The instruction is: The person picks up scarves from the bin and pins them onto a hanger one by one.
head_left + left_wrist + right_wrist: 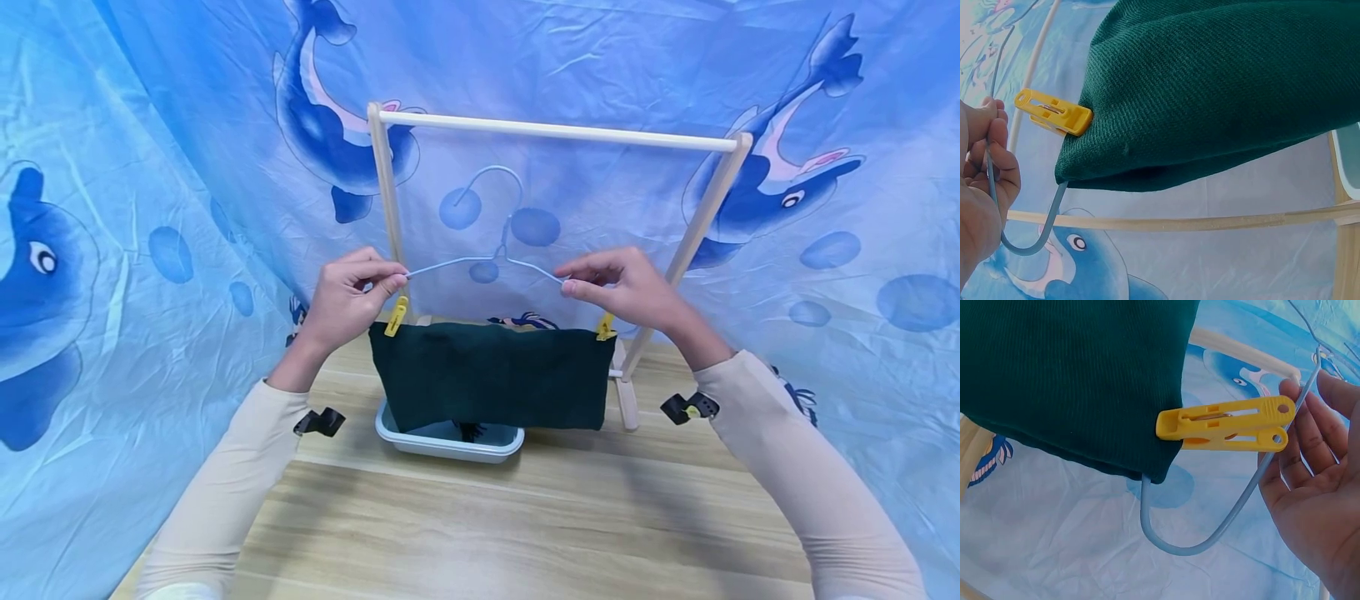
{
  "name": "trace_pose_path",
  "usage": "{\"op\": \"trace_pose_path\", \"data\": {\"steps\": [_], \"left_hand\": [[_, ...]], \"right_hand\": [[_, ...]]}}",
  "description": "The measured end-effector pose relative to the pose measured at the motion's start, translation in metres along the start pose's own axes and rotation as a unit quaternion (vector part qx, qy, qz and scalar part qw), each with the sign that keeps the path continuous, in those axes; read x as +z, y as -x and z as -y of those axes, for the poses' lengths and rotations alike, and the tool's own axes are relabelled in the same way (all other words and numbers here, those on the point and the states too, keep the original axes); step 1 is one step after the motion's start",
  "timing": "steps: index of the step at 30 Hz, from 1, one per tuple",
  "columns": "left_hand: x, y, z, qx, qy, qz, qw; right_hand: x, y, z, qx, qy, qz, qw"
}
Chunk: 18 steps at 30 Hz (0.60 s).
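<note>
A light blue wire hanger [502, 250] is held up by both hands, its hook pointing upward. My left hand [351, 296] pinches its left shoulder between thumb and fingers; my right hand [626, 287] pinches the right shoulder. Over the hanger's lower bar hangs a folded dark green cloth [495, 375]. One yellow clothespin [1054, 112] clips the cloth's left end. Another yellow clothespin [1229, 424] grips the right end, close beside the right fingers. In both wrist views the hanger's curved ends stick out past the cloth.
Behind the hanger stands a wooden rack with a pale top rail [555, 130]. A light blue basin [457, 450] with something black in it sits on the wood-grain table [465, 533], partly hidden by the cloth. A blue dolphin-print curtain [600, 50] surrounds the table.
</note>
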<state>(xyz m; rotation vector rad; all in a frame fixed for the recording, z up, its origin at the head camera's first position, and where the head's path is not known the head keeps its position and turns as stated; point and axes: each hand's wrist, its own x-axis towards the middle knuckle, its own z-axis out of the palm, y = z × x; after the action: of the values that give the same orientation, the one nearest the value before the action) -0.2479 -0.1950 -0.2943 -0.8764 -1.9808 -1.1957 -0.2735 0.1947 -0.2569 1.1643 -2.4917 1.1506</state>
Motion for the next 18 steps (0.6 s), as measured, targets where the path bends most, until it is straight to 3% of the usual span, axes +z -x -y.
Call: {"op": "trace_pose_path", "data": {"steps": [10, 18], "left_hand": [[0.0004, 0.0022, -0.0018, -0.003, -0.006, 0.003, 1.0000], [0.0021, 0.0015, -0.0032, 0.022, -0.038, 0.015, 0.9989]], "right_hand": [[0.0004, 0.0021, -0.0019, -0.006, -0.090, 0.016, 0.9958], [0.0009, 0.0067, -0.0015, 0.005, -0.093, 0.019, 0.9955]]}}
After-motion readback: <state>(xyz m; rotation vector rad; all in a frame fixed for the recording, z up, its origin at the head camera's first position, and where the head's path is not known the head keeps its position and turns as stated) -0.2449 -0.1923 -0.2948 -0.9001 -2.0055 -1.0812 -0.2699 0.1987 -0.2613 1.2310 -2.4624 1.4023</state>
